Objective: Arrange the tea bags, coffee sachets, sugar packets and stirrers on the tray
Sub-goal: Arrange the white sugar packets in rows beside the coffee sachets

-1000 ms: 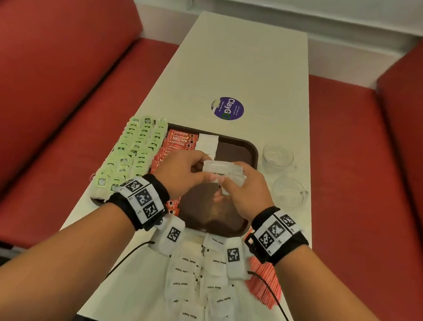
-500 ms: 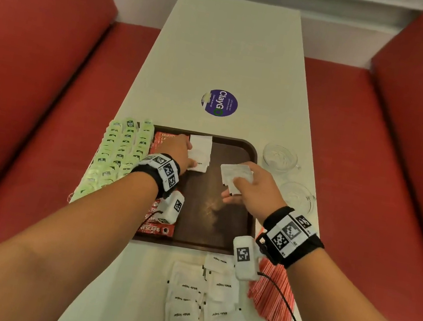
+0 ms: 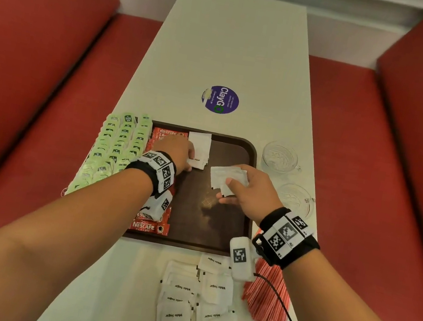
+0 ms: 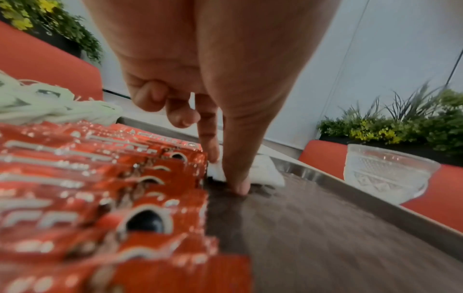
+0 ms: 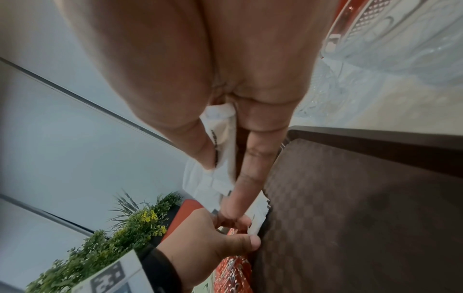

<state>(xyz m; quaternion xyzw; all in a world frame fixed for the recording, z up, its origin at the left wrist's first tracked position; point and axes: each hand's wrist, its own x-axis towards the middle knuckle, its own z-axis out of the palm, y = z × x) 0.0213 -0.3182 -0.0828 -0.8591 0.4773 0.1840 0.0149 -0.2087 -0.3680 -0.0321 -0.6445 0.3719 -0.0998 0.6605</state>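
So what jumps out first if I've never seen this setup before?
Two bare arms with black-and-white coded wristbands reach over a brown tray. The right hand holds a small stack of white sugar packets above it. Red coffee sachets line the tray's left side, beside pale green tea bags.
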